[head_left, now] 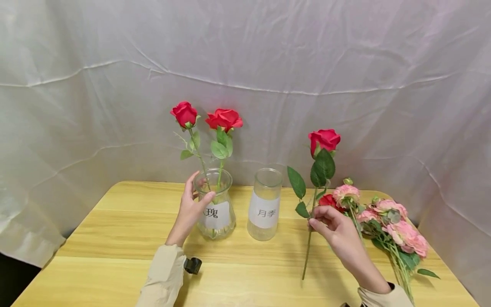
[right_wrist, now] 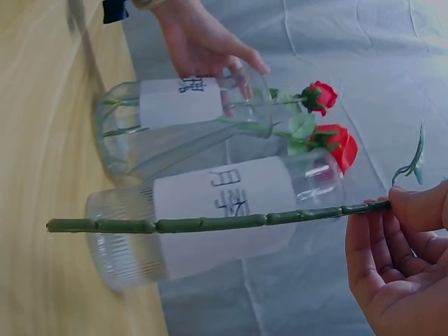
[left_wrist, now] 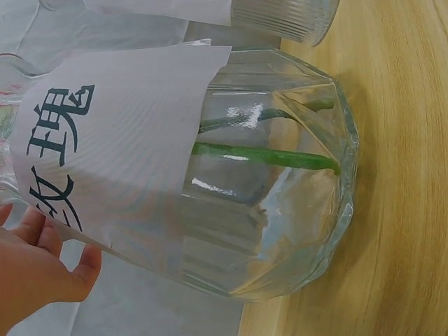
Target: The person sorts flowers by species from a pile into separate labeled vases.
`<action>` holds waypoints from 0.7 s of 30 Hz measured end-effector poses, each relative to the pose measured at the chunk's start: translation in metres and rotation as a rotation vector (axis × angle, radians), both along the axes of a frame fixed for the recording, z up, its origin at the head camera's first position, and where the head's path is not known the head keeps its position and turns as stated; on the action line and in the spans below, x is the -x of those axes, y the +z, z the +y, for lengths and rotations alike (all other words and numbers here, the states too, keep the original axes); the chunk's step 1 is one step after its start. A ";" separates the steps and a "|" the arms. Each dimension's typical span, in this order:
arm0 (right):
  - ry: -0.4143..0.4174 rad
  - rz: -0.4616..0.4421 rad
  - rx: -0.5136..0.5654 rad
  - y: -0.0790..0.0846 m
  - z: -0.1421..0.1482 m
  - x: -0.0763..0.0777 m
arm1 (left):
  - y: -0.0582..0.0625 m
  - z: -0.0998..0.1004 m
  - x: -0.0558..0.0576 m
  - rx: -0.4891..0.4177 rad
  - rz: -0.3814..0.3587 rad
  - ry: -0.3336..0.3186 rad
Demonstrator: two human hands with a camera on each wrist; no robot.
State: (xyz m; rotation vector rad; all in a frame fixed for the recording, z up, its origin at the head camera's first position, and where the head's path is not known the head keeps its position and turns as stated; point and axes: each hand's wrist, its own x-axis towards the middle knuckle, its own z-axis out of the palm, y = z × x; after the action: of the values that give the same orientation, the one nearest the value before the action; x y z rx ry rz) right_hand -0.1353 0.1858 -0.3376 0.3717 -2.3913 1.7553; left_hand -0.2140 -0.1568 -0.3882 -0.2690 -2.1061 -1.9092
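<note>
My left hand (head_left: 190, 209) curves round the neck of a clear glass vase (head_left: 226, 221), thumb at the front and fingers at the far left side. The vase has a white label with black characters. Two red roses (head_left: 185, 114) lean in it, their green stems reaching the bottom in the left wrist view. My right hand (head_left: 337, 232) pinches a red rose (head_left: 324, 141) by its stem (right_wrist: 210, 222) between thumb and fingertips. This rose is upright, its bare lower stem hanging in the air. Between the hands stands a straight clear glass vase (head_left: 264, 232), labelled too, with no flower in it.
Pink flowers (head_left: 406, 236) lie in a bunch on the right of the wooden table (head_left: 115, 238). Another red bloom (head_left: 330, 201) shows partly behind my right hand. A pale cloth curtain (head_left: 245, 64) hangs behind the table.
</note>
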 end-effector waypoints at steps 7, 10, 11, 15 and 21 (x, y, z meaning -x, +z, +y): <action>0.017 0.029 -0.012 0.016 -0.011 0.006 | 0.000 -0.001 0.000 0.010 0.006 0.001; 0.038 0.035 0.000 0.022 -0.017 0.007 | 0.000 0.000 0.000 0.007 0.008 -0.002; 0.046 0.040 0.006 0.024 -0.019 0.008 | 0.000 0.000 0.000 0.005 0.008 -0.004; 0.075 0.087 0.017 0.030 -0.026 0.011 | 0.000 0.000 0.000 0.005 0.009 -0.006; 0.098 0.099 0.022 0.037 -0.037 0.017 | 0.000 -0.001 0.000 0.019 0.014 -0.002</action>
State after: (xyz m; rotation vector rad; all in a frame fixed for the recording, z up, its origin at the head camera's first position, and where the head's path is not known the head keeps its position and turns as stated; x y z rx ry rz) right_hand -0.1523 0.1492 -0.3001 0.5685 -2.3206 1.7574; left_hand -0.2137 -0.1574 -0.3880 -0.2877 -2.1165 -1.8846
